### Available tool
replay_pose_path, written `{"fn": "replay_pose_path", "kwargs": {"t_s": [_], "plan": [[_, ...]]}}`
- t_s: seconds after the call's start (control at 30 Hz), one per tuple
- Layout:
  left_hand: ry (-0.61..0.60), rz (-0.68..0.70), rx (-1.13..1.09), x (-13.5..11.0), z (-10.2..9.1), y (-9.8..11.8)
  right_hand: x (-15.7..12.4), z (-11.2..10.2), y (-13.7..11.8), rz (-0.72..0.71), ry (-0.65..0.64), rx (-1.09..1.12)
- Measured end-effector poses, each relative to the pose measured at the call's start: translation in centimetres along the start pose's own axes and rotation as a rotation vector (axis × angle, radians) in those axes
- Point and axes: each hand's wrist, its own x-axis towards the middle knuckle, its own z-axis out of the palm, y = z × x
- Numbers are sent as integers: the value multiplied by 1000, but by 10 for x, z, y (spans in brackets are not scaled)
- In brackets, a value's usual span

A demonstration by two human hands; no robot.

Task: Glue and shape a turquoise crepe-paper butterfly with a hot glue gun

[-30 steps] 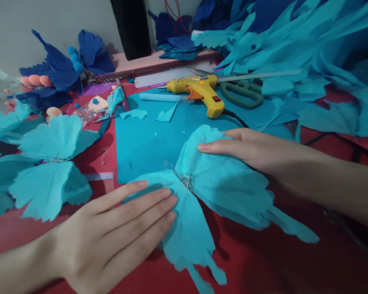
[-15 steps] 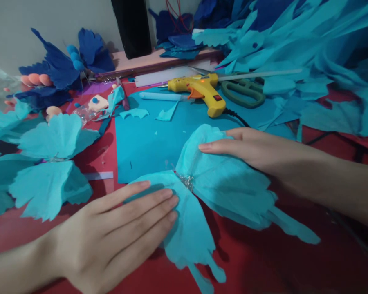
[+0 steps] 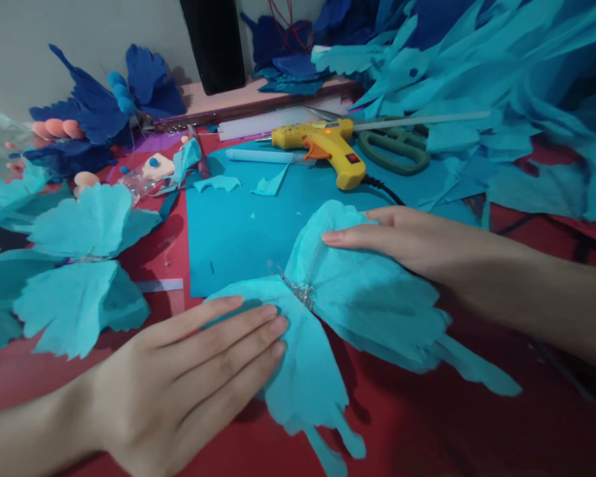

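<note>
A turquoise crepe-paper butterfly (image 3: 310,358) with a glittery wire-like band at its middle is spread between my hands. The four fingers of my left hand (image 3: 189,371) lie straight and close together over the left wing; its thumb is hidden below. My right hand (image 3: 402,242) grips the right wing, thumb on top and the other fingers behind the paper. Long tails hang from both wings toward me, over the red table (image 3: 457,430).
Behind lie a turquoise sheet (image 3: 228,245), a yellow glue gun (image 3: 328,146), a marker (image 3: 258,156) and green-handled scissors (image 3: 397,149). More turquoise butterflies (image 3: 74,291) are at left, dark blue ones (image 3: 94,106) behind. A black phone-like slab (image 3: 213,46) leans at the back; paper strips (image 3: 477,73) pile up right.
</note>
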Motion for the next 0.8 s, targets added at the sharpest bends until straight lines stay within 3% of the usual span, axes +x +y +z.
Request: {"fn": "replay_pose_path", "kwargs": {"t_s": [0.2,0.33,0.63,0.8], "plan": [[-11,-13,19,0,0,1,2,-1,3,72,-9,62],[-3,-20,3,0,-1,-1,1,-2,4,118,66,32],[21,-78,16,-1,3,-5,-2,3,5,-24,-110,249],[18,-72,33,-1,0,-3,-4,6,6,-55,-113,297]]}}
